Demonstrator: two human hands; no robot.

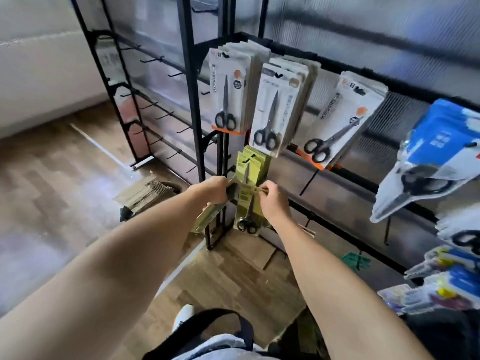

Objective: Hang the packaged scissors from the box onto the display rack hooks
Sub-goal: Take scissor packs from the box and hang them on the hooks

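While left hand (217,189) grips flat yellow-green pkgs (207,216), right hand (272,198) pinches pkg top edge (255,189).

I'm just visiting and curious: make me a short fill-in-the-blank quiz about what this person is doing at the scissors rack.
1. The pack in the right hand has a card coloured ____.
2. The handles of the scissors in the white packs on the upper hooks are ____.
3. The left hand grips a stack of packs to the ____ of the hanging yellow-green packs.

Missing words: yellow-green; black; left
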